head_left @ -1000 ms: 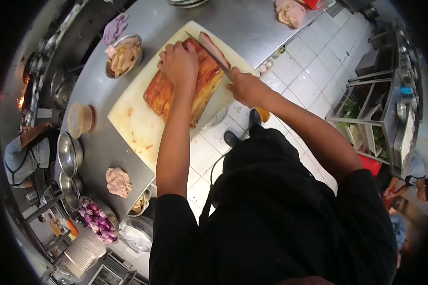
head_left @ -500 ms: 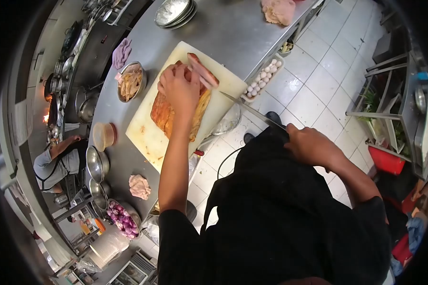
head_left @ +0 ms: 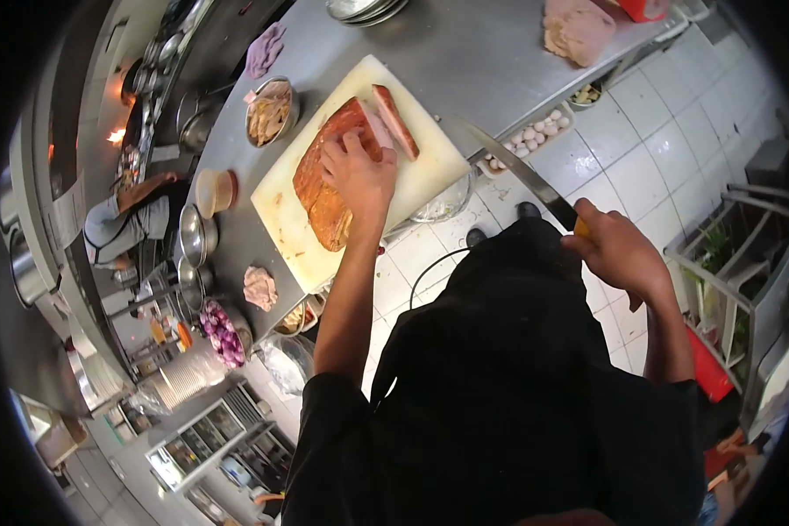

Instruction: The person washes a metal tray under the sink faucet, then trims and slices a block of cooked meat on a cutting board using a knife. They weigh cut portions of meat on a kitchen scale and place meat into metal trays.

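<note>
A browned slab of cooked meat (head_left: 321,182), perhaps pork belly, lies on a pale cutting board (head_left: 282,254). My left hand (head_left: 359,180) rests on top of it with bent, slightly parted fingers, gripping it against the board. One cut slice (head_left: 396,123) with a reddish rind sits just past the slab's cut end, separated by a thin gap. Off to the right, my right hand (head_left: 618,250) is closed around the yellowish handle of a large knife (head_left: 535,182). The blade points up and left, in the air beside the board and apart from the meat.
Beyond the board stand a metal bowl of food pieces (head_left: 272,112), a tub (head_left: 212,193) and bowls (head_left: 197,235). A crumpled cloth (head_left: 259,287) lies near the board's left corner. White eggs (head_left: 535,133) fill a tray below the table edge. Another person (head_left: 131,219) works at left.
My left hand has slid back along the slab, away from the cut end. The slice now lies apart on the board. The knife has swung up and right; the view has shifted.
</note>
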{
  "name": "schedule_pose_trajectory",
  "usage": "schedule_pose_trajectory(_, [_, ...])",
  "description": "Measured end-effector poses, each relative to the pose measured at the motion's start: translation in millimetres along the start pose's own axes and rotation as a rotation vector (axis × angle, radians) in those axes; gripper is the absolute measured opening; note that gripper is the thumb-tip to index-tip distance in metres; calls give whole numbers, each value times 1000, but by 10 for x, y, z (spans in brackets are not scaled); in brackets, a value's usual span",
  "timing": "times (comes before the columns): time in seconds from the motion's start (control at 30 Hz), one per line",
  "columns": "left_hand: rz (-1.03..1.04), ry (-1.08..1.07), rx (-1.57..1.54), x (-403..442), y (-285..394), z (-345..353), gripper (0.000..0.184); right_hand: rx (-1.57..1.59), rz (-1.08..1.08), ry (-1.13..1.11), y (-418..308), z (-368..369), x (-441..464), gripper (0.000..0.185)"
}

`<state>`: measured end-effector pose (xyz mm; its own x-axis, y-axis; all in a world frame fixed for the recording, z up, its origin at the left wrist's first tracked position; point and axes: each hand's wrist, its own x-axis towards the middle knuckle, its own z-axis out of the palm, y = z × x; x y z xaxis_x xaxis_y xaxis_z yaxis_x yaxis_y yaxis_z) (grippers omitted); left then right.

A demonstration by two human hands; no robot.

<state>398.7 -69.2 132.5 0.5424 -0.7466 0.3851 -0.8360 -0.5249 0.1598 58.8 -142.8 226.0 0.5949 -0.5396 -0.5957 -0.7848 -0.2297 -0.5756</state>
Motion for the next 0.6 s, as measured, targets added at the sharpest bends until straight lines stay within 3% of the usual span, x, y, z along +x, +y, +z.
schedule_pose_trajectory(0.33, [-58, 57, 129, -375, -800, -204, 46, 12, 0, -113, 206, -353, 268, 30])
schedule_pose_trajectory(0.47, [-164, 63, 415, -429, -850, -199, 40, 35, -39, -82, 303, -420, 430, 29])
schedule_pose_trajectory(0.53, [-13, 143, 30, -368, -460, -61, 42, 72, -10, -52, 307, -429, 522, 29])
schedule_pose_trajectory(0.6, [-164, 27, -309, -226, 208, 3, 46, 36, -49, -55, 352, -391, 673, 29])
